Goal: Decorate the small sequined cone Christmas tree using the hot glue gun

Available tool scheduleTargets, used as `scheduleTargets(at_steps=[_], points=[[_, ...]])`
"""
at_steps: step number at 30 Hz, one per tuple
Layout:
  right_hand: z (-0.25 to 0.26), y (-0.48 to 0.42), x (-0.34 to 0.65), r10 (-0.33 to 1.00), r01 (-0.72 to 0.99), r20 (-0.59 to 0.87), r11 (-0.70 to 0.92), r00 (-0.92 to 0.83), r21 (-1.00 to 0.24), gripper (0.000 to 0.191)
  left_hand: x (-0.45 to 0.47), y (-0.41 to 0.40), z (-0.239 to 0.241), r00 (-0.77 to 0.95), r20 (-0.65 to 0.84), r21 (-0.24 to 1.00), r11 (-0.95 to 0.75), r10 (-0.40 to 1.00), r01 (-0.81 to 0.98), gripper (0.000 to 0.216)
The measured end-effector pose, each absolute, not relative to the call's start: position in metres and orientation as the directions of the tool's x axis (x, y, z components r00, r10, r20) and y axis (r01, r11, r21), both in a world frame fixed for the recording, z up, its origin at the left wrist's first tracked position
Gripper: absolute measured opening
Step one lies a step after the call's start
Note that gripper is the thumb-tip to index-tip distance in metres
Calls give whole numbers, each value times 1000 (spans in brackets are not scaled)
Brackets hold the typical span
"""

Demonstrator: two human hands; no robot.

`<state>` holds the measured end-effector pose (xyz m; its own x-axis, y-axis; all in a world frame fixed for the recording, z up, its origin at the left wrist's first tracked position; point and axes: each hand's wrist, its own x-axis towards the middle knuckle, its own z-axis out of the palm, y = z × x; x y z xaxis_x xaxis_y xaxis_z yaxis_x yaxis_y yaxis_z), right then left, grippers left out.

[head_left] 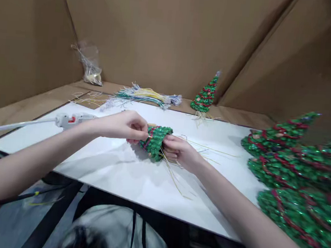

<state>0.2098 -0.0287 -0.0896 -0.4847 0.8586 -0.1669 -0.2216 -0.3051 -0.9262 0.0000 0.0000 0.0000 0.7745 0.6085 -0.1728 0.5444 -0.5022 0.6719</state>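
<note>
The left hand [133,127] pinches the bumpy green flank of a glittery, tapering Christmas tree [157,139] tipped sideways between both hands; the right hand [178,149] closes at its base, whether on rim or thin gold wires [174,180] I can't tell. It looks light, bendable, best held round the base.

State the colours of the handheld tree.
The tree is mainly green with red strands, seen best in the head view.

Garment [116,226] is mottled white-grey with two thin black cords [144,238]; left hand [134,128], right hand [180,150] and forearms [228,195] are bare.
</note>
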Motion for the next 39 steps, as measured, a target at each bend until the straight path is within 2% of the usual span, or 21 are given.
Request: scheduleTargets(at_steps=[4, 8, 12, 16, 23, 30, 39], points=[[-95, -29, 206, 890, -163, -142, -232, -432, -959, 31, -1, -6, 4, 776, -103, 586, -592, 622, 552, 15], [-95, -31, 203, 908, -145, -107, -179, -406, -973, 32, 2, -13, 8, 788, 3, 410, -719, 615, 560, 13], [-93, -33, 200, 920, -172, -96, -172, -379, -970, 35, 4, -16, 12, 826, 43, 294, -798, 561, 526, 15], [-89, -35, 198, 918, -134, -108, -171, -380, -976, 36, 4, -15, 13, 866, 75, 231, -854, 494, 467, 17], [-89, -37, 196, 927, -115, -84, -135, -365, -984, 34, 5, -16, 12, 868, 98, 102, -872, 487, 478, 16], [-90, -38, 195, 931, -136, -82, -138, -357, -981, 42, 5, -19, 11, 860, 105, 24, -866, 500, 500, 16], [-96, -40, 195, 926, -183, -22, -98, -376, -978, 35, 9, -26, 7, 846, 83, -127, -836, 527, 533, 20]])
